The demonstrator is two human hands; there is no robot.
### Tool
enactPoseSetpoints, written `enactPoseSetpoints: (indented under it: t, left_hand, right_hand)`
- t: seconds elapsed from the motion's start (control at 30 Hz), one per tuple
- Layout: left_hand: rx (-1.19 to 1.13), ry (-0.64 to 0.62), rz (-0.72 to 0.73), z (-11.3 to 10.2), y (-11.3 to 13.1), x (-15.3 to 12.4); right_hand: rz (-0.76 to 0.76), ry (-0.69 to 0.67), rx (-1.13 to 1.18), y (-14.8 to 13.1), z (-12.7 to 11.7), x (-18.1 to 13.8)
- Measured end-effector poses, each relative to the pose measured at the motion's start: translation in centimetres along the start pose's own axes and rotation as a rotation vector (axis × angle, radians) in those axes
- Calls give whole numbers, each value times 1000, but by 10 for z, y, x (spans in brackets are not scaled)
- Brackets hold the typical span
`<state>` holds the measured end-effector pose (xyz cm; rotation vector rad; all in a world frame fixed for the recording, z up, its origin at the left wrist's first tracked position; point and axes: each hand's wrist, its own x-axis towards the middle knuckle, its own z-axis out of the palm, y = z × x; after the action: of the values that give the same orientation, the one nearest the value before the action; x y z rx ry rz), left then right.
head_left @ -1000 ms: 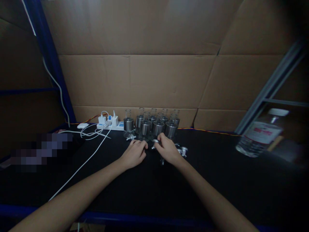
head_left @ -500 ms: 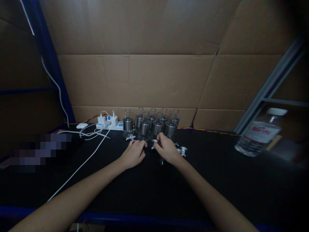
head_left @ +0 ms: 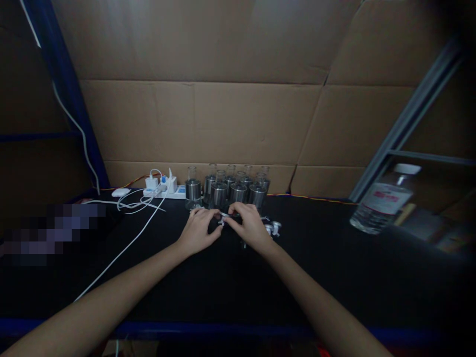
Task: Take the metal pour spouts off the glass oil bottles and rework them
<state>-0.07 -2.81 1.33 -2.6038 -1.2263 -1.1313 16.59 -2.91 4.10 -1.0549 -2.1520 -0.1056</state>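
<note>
My left hand point(head_left: 197, 232) and right hand point(head_left: 252, 227) meet just in front of the steel-collared bottles point(head_left: 223, 192), the fingertips of both pinched on a small metal fitting point(head_left: 222, 218). I think a slip could flick it among those bottles. It sits between my fingertips, just short of them.

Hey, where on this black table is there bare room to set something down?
Widest bare stretch: table between the small metal parts by the right hand and the clear bottle. Also between the forearms, near the front edge. Crowded: canisters at the back centre, white cables at left.
</note>
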Motion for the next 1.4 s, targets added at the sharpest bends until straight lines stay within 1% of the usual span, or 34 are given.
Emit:
enactPoseSetpoints:
  t: [0.13,0.3,0.43,0.67,0.77,0.87,1.07,1.17,1.3,1.4]
  left_hand:
    - [5,23,41,0,0,-1]
    - [24,17,76,-1,-2,-1]
    - [-19,56,53,1,-7,0]
    - [-131,133,-48,1,-12,1]
    - [-188,183,-80,-1,-10,2]
    - [-193,215,-84,-2,-8,2]
    - [-159,216,-1,-3,-6,1]
    - [-156,225,41,-3,-7,-1]
    - [-226,179,140,-1,-8,-3]
    - [-238,132,158,0,-8,-5]
  right_hand:
    - [-35,8,-59,-3,0,-2]
    - [-78,14,-193,-10,0,-6]
    - [-101,4,-292,-12,1,-10]
    - [-130,7,-383,-18,4,-16]
    - [-80,12,-371,-19,6,-16]
    - [-35,8,-341,-18,8,-15]
    - [-1,40,-218,-20,2,-11]
    - [-4,33,-155,-22,0,-10]
    - [3,24,-119,-23,3,-11]
    - [29,16,-124,-23,5,-12]
